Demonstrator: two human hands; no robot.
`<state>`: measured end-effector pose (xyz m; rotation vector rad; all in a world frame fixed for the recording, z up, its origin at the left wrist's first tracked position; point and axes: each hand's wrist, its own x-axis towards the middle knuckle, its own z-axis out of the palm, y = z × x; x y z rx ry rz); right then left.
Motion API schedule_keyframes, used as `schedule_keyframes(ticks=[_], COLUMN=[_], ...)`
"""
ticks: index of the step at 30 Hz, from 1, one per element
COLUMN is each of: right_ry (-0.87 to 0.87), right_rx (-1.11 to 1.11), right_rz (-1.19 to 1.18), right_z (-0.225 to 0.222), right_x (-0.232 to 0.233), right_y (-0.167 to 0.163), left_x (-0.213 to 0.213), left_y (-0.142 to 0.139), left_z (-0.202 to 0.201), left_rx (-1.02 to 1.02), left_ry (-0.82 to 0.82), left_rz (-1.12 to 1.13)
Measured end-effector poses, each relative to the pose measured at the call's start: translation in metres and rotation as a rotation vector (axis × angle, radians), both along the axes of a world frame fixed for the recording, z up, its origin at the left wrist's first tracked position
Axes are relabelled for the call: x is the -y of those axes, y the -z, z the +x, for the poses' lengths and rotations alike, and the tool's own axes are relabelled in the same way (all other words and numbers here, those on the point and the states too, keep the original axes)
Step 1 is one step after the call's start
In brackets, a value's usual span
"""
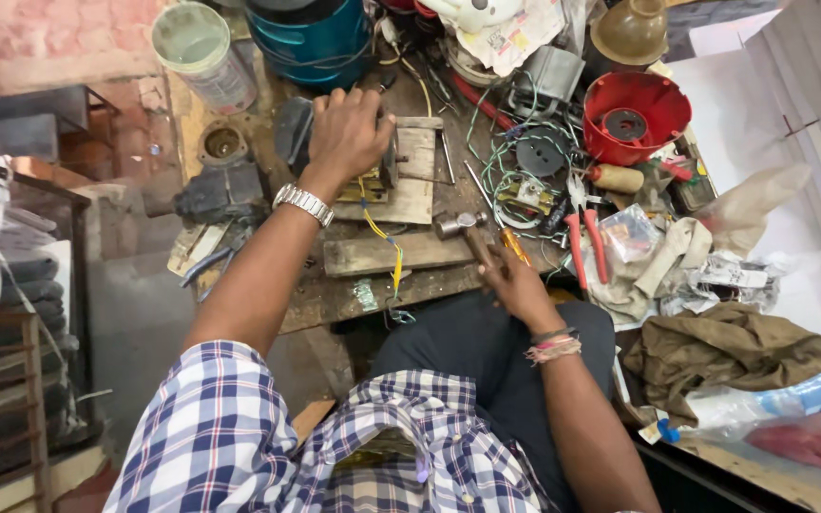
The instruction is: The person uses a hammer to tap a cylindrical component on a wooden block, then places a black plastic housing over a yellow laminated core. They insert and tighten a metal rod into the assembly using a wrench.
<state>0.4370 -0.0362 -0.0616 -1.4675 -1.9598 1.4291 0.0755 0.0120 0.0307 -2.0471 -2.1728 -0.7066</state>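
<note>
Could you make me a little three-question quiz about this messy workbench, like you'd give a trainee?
1. True or false: the left hand rests on a small motor part lying on a wooden block.
2. What does the right hand grip? A) red pliers B) hammer C) plastic cup
3. What colour is the round bowl-shaped housing at the bench's far right?

Key: 1 true; 2 B; 3 red.
</note>
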Motion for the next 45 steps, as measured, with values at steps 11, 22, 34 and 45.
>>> schedule_keyframes(ticks=[11, 22, 34, 45], right_ry=[0.046, -0.388, -0.529, -0.134], right_rx=[0.122, 0.350, 0.393, -0.070], right_rz=[0.245, 1.133, 1.153, 0.770], right_z=[0.012, -0.056, -0.068, -0.023], right_x=[0.006, 0.037, 0.014, 0.017], right_y=[-0.013, -0.018, 0.010, -0.029], left_x=[-0.002, -0.005, -0.006, -0.009], left_y=[0.005, 0.013, 0.013, 0.019], left_z=[0.004, 0.001, 0.000, -0.002], left_rx=[0.000, -0.034, 0.008, 0.192], left_ry=[0.044, 0.064, 0.062, 0.112], left_rz=[0.046, 0.094, 0.087, 0.131])
